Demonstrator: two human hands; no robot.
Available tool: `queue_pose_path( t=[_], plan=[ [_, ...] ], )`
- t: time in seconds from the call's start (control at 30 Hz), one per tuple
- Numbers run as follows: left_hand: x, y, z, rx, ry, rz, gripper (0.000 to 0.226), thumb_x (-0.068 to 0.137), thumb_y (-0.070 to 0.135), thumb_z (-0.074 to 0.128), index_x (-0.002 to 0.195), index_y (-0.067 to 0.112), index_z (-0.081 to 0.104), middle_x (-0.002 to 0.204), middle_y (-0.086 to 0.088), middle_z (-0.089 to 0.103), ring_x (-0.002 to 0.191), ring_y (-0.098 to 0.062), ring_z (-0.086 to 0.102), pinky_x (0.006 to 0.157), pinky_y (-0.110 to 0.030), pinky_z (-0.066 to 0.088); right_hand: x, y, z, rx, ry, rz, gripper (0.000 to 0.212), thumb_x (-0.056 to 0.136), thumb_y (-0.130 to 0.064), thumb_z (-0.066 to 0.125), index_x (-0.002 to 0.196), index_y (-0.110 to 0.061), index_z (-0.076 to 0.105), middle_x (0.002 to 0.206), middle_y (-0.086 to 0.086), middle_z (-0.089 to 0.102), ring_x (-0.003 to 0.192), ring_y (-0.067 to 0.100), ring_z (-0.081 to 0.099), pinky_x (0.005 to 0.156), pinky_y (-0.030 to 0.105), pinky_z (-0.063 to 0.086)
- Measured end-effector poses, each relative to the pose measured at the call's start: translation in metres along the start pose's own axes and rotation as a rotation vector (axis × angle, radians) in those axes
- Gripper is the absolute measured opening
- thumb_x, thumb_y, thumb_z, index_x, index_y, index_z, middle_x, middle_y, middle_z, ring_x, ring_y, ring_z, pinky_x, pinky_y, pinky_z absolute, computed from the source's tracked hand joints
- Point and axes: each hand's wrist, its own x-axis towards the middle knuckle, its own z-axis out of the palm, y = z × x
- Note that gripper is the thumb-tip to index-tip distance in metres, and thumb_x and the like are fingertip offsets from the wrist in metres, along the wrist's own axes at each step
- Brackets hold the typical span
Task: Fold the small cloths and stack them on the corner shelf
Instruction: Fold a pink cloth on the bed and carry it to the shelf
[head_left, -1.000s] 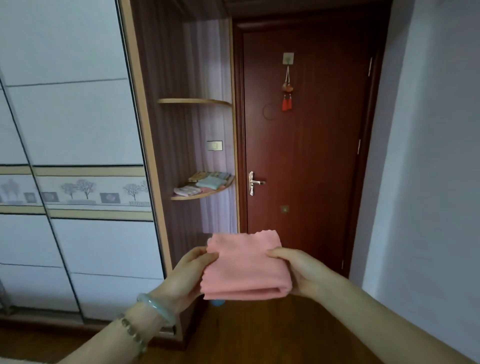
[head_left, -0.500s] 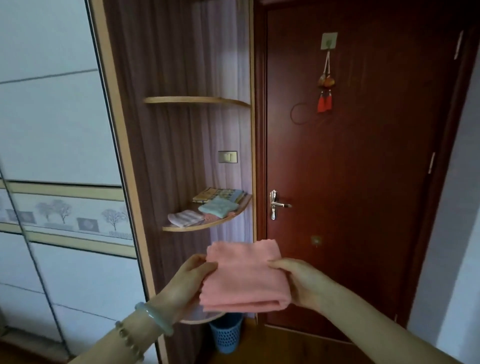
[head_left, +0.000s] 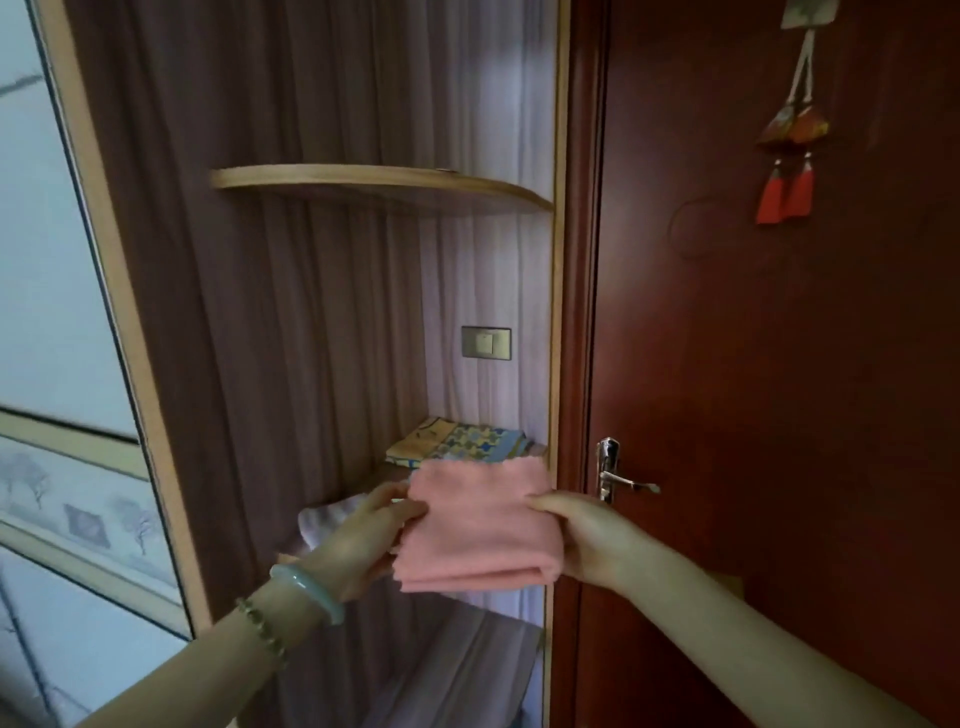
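The folded pink cloth (head_left: 480, 525), likely light, soft and quick to unfold, sits just before the corner shelf (head_left: 384, 474), the left hand (head_left: 358, 540) pinching its 9 o'clock edge and the right hand (head_left: 587, 540) its 3 o'clock edge, sensibly clamping all layers.

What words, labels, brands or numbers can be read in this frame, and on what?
None can be read. The light switch is blank; the door charm, the patterned cloth and the wardrobe panel show only pictures or pattern; the pink cloth shows no label.
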Motion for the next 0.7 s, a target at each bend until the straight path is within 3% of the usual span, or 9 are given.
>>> queue_pose_path(
  t=[0.13,0.23,0.37,0.47,0.53,0.63,0.7],
  plan=[
    [0.066,-0.006,-0.003,0.007,0.087,0.023,0.006,0.092,0.004,0.054,0.091,0.009,0.057,0.074,-0.012,0.050,0.064,-0.018,0.043,0.054,-0.026,0.035,0.072,-0.013,-0.004,-0.023,-0.043,0.035,0.011,0.085,-0.008,0.063,0.097,-0.009,0.064,0.082,0.009,0.068,0.072,0.021,0.063,0.048,0.025,0.052],
    [0.111,-0.009,-0.006,0.022,0.125,0.035,0.009,0.092,0.001,0.053,0.099,0.002,0.057,0.077,-0.013,0.053,0.062,-0.016,0.047,0.051,-0.025,0.036,0.126,-0.020,-0.006,-0.030,-0.109,0.050,0.009,0.088,-0.005,0.060,0.096,-0.008,0.064,0.074,0.007,0.070,0.065,0.018,0.065,0.046,0.024,0.052],
    [0.163,-0.015,-0.015,0.056,0.177,0.028,0.010,0.091,0.000,0.055,0.101,0.000,0.056,0.076,-0.012,0.052,0.057,-0.013,0.047,0.042,-0.018,0.038,0.197,-0.026,-0.006,-0.012,-0.203,0.087,0.028,0.090,-0.002,0.057,0.118,-0.005,0.059,0.102,0.015,0.067,0.083,0.025,0.065,0.058,0.032,0.056],
    [0.200,-0.023,-0.022,0.129,0.233,-0.024,0.034,0.076,0.018,0.070,0.103,0.001,0.056,0.086,-0.015,0.054,0.074,-0.022,0.047,0.056,-0.024,0.037,0.246,-0.031,-0.006,-0.022,-0.251,0.108,0.029,0.089,0.001,0.057,0.116,-0.007,0.060,0.106,0.015,0.067,0.089,0.027,0.065,0.067,0.038,0.056],
    [0.222,-0.034,-0.029,0.186,0.257,-0.065,0.046,0.066,0.030,0.068,0.102,0.003,0.056,0.090,-0.013,0.056,0.080,-0.024,0.047,0.065,-0.033,0.036,0.269,-0.028,-0.006,-0.082,-0.277,0.133,0.029,0.088,0.001,0.057,0.116,-0.007,0.060,0.107,0.015,0.067,0.092,0.028,0.064,0.072,0.042,0.055],
    [0.233,-0.040,-0.029,0.292,0.281,-0.108,0.040,0.068,0.027,0.067,0.102,0.006,0.058,0.086,-0.014,0.057,0.075,-0.021,0.051,0.065,-0.032,0.040,0.297,-0.018,-0.006,-0.211,-0.311,0.179,0.029,0.087,0.004,0.057,0.114,-0.007,0.060,0.103,0.015,0.068,0.090,0.028,0.064,0.074,0.045,0.055],
    [0.236,-0.051,-0.031,0.410,0.194,-0.192,0.023,0.082,0.015,0.064,0.105,0.012,0.059,0.083,-0.009,0.058,0.062,-0.013,0.052,0.052,-0.022,0.043,0.309,-0.010,-0.009,-0.298,-0.328,0.191,0.031,0.085,0.009,0.056,0.112,-0.007,0.061,0.098,0.015,0.068,0.088,0.029,0.064,0.075,0.046,0.054]
  ],
)
